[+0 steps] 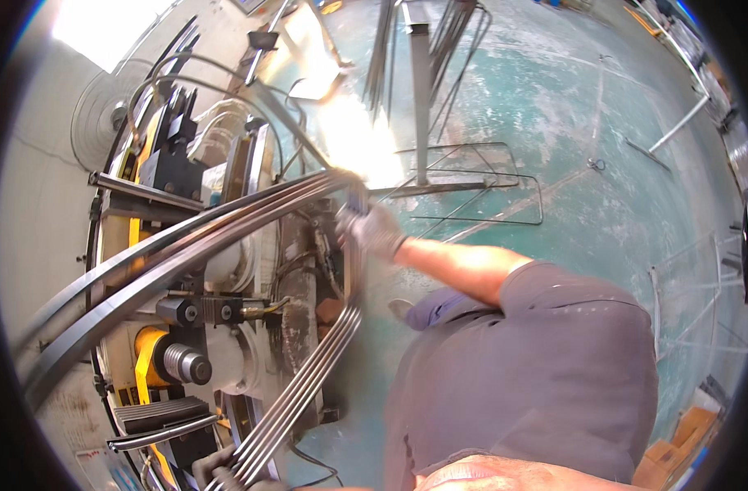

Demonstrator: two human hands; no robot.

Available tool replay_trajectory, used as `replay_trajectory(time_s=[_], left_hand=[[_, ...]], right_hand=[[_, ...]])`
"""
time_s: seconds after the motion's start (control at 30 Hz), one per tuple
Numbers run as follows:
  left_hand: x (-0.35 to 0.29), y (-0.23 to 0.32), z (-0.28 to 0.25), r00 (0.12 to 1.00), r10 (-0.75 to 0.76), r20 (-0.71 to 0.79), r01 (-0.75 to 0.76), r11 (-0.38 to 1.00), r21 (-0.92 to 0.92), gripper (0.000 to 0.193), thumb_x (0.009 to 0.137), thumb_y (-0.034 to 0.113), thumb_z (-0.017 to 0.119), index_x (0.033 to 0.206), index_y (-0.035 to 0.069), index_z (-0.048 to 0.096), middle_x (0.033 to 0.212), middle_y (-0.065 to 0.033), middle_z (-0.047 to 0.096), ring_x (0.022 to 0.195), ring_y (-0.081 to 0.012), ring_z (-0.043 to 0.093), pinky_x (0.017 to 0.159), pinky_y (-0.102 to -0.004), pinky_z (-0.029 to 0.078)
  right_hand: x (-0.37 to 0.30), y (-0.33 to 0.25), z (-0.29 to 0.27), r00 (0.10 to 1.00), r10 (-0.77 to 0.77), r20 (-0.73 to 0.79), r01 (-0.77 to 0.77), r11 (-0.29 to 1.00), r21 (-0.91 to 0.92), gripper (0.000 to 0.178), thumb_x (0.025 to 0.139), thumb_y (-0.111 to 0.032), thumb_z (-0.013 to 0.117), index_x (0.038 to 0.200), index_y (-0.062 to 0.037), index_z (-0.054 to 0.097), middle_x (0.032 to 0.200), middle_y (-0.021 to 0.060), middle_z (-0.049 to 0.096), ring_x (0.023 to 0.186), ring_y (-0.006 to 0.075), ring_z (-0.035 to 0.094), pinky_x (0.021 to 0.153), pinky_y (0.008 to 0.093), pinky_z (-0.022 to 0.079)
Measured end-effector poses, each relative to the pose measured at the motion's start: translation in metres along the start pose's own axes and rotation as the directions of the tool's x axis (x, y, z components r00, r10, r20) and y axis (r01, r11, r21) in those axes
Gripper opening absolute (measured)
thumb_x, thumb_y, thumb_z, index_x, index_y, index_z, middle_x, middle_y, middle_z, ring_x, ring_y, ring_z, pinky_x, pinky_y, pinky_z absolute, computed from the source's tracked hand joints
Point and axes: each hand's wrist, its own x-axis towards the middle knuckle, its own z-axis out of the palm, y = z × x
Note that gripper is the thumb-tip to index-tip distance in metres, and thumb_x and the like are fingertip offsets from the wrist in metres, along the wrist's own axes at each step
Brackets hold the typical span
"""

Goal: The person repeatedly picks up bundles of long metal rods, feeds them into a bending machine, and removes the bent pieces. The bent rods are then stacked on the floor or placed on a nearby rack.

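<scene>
Both my hands are gloved and hold a bundle of several bent metal rods (308,376). My right hand (374,231), in a pale grey glove, is closed round the bundle near its upper bend and is slightly blurred. At the lower edge my left hand (218,473), in a darker glove, grips the straight lower part, where the rods lie side by side. From the upper bend, long bars (169,254) sweep leftward close to the camera; they seem to belong to the same bundle. Part of my left hand is cut off by the picture's edge.
A machine (198,311) with black blocks, yellow parts and hoses stands along the left, behind the bars. Ahead, a metal stand (421,98) carries hanging rods, with bent wire frames (505,184) round its foot. A wall fan (108,114) is at far left, cardboard boxes (677,442) at lower right.
</scene>
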Motion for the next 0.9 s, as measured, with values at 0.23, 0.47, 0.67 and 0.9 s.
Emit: replay_trajectory(time_s=[0.23,0.47,0.67,0.9], left_hand=[[-0.193,-0.109,0.147,0.644,-0.626,0.44,0.765,0.527,-0.37,0.034,0.102,0.022,0.049,0.116,-0.002,0.069,0.117,-0.0197,0.07,0.114,-0.0336,0.064,0.109,-0.047,0.048],[-0.281,-0.162,0.312,-0.099,-0.758,0.645,0.855,-0.396,-0.334,0.034,0.101,0.019,0.061,0.126,-0.003,0.065,0.122,-0.0225,0.07,0.12,-0.0374,0.064,0.11,-0.0561,0.048],[-0.246,-0.129,0.525,0.195,-0.594,0.781,0.896,0.432,0.105,0.031,0.1,0.024,0.067,0.122,0.003,0.066,0.107,-0.0138,0.072,0.094,-0.0294,0.071,0.093,-0.0462,0.058],[-0.139,-0.026,0.728,0.644,-0.094,0.759,0.139,0.99,0.004,0.018,0.101,0.007,0.067,0.117,-0.001,0.069,0.104,-0.0063,0.07,0.095,-0.0147,0.064,0.091,-0.0274,0.052]], right_hand=[[0.055,-0.173,-0.181,0.843,-0.495,-0.211,0.259,0.717,-0.647,0.026,0.103,-0.033,0.07,0.104,-0.0067,0.071,0.08,0.0103,0.072,0.074,0.0244,0.07,0.068,0.042,0.054],[0.192,-0.301,-0.278,0.723,-0.677,0.136,0.362,0.204,-0.91,0.026,0.104,-0.032,0.065,0.108,-0.0059,0.067,0.091,0.019,0.072,0.088,0.0372,0.071,0.078,0.0462,0.055],[0.365,-0.32,-0.355,0.801,-0.562,0.207,0.226,-0.038,-0.973,0.024,0.105,-0.026,0.06,0.114,-0.0045,0.065,0.104,0.0238,0.075,0.1,0.0433,0.072,0.089,0.0505,0.056],[0.517,-0.332,-0.4,0.832,-0.478,0.28,0.147,-0.297,-0.944,0.035,0.103,-0.021,0.048,0.123,-0.0021,0.071,0.108,0.023,0.078,0.093,0.0374,0.078,0.084,0.0485,0.06]])
